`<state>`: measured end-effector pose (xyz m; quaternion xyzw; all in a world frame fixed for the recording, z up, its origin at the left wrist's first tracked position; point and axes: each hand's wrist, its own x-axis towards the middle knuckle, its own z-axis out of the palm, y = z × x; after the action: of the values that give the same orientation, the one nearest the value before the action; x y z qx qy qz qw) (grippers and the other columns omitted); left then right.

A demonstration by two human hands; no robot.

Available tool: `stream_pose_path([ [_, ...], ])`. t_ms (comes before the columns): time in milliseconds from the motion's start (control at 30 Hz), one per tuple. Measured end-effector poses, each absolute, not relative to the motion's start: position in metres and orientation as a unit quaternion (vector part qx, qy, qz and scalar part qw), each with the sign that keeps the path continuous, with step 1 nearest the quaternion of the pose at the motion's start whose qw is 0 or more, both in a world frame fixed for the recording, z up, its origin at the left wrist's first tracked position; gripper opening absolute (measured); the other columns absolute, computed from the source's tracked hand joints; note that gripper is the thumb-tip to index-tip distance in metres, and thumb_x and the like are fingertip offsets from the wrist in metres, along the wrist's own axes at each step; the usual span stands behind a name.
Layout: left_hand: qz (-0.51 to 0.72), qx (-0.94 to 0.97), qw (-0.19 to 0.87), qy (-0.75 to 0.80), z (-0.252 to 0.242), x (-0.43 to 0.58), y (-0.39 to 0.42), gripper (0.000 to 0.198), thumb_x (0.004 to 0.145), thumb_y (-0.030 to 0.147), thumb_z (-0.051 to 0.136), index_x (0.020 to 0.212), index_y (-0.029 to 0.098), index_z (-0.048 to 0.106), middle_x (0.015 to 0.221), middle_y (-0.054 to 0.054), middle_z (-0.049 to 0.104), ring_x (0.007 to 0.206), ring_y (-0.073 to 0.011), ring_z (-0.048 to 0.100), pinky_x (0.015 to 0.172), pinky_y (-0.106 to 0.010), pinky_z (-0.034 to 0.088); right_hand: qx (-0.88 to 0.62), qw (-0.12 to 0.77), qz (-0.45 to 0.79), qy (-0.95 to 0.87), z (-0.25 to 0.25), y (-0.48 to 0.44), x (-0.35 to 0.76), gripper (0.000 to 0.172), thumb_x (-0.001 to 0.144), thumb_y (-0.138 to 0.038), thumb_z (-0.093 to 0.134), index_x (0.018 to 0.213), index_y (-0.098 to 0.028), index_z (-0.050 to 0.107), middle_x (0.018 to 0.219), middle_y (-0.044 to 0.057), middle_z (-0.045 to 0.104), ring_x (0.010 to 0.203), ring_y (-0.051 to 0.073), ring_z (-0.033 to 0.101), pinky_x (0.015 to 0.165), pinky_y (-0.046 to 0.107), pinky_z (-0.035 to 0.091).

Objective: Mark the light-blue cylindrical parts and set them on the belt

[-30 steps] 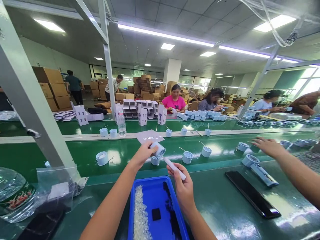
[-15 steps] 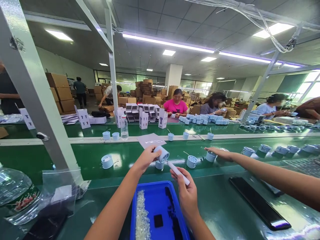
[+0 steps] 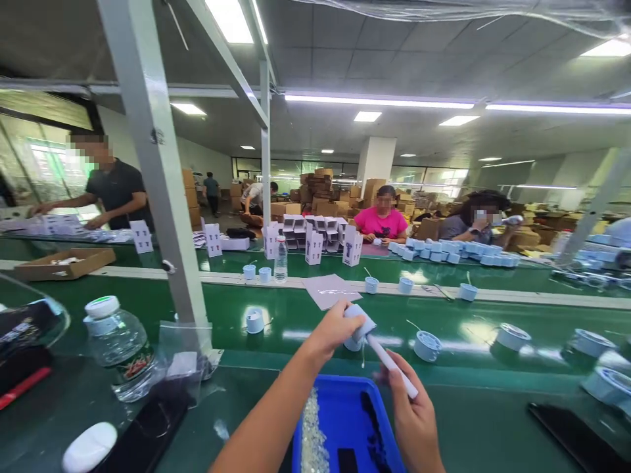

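Note:
My left hand (image 3: 332,334) grips a light blue round plastic housing (image 3: 362,319), tilted over toward the right. In my right hand (image 3: 414,404) is a white rod-shaped handle (image 3: 392,364), its upper end at the lower edge of the housing. Whether the two parts are joined I cannot tell. A thin pale wire hangs close to that spot. Just behind my left hand, another blue housing (image 3: 351,344) is partly hidden. Below my hands lies a blue tray (image 3: 345,410) with small clear pieces along its left side and black pieces at the right.
More blue housings (image 3: 428,346) stand along the green conveyor belt (image 3: 305,355). A grey sheet (image 3: 329,291) lies beyond my hands. At left are a metal post (image 3: 162,164), a large water bottle (image 3: 121,355) and a dark phone (image 3: 152,420). Several people work across the belt.
My view has swung left, so the scene sits further right. The other person's arm at the right is out of view. Both hands keep hold of the housing and handle.

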<state>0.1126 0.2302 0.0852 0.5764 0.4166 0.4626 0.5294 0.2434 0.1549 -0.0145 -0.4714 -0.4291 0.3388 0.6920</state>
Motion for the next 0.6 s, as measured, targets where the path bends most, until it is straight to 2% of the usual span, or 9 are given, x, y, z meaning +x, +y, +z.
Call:
stream_pose_path([
  [67,0.523,0.543,0.522,0.398,0.081,0.122,0.229,0.028,0.065,0.033,0.067,0.069,0.019,0.042,0.062,0.004,0.044,0.057,-0.0096,0.040,0.055,-0.023,0.032,-0.503,0.669,0.318,-0.447,-0.016,0.156,0.245,0.055,0.073,-0.058,0.064,0.107,-0.015,0.069,0.077,0.007,0.071,0.068,0.024,0.065,0.056,0.029,0.053],
  [167,0.623,0.460,0.521,0.359,0.067,0.138,0.232,0.045,0.068,0.050,0.065,0.060,0.020,0.032,0.055,0.006,0.033,0.051,-0.0080,0.030,0.051,-0.023,0.028,-0.511,0.610,0.307,-0.522,-0.021,0.159,0.245,0.054,0.073,-0.060,0.061,0.099,-0.015,0.073,0.067,0.005,0.068,0.060,0.021,0.061,0.050,0.027,0.048],
  [267,0.671,0.401,0.506,0.365,0.054,0.150,0.234,0.055,0.066,0.060,0.064,0.055,0.020,0.027,0.053,0.006,0.027,0.050,-0.0076,0.026,0.048,-0.023,0.025,-0.508,0.551,0.295,-0.593,-0.023,0.158,0.243,0.052,0.078,-0.060,0.055,0.097,-0.015,0.073,0.046,-0.001,0.052,0.041,0.015,0.046,0.040,0.025,0.038],
  [333,0.673,0.380,0.513,0.374,0.049,0.153,0.234,0.057,0.063,0.061,0.066,0.054,0.020,0.027,0.052,0.006,0.027,0.049,-0.0075,0.026,0.047,-0.023,0.024,-0.511,0.555,0.270,-0.598,-0.021,0.155,0.240,0.050,0.079,-0.060,0.053,0.095,-0.016,0.072,0.046,-0.001,0.051,0.041,0.015,0.045,0.040,0.025,0.038],
  [467,0.680,0.325,0.553,0.356,0.044,0.156,0.233,0.056,0.059,0.058,0.069,0.056,0.020,0.028,0.053,0.007,0.027,0.049,-0.0074,0.026,0.047,-0.023,0.024,-0.496,0.602,0.273,-0.563,-0.015,0.151,0.232,0.050,0.080,-0.061,0.052,0.091,-0.017,0.072,0.051,0.001,0.055,0.051,0.019,0.054,0.047,0.026,0.044],
  [600,0.662,0.387,0.536,0.354,0.038,0.159,0.234,0.054,0.061,0.061,0.068,0.059,0.020,0.032,0.056,0.005,0.032,0.052,-0.0084,0.030,0.049,-0.023,0.027,-0.488,0.622,0.312,-0.527,-0.015,0.152,0.231,0.052,0.079,-0.063,0.054,0.091,-0.017,0.072,0.046,0.000,0.051,0.047,0.018,0.051,0.044,0.026,0.043],
])
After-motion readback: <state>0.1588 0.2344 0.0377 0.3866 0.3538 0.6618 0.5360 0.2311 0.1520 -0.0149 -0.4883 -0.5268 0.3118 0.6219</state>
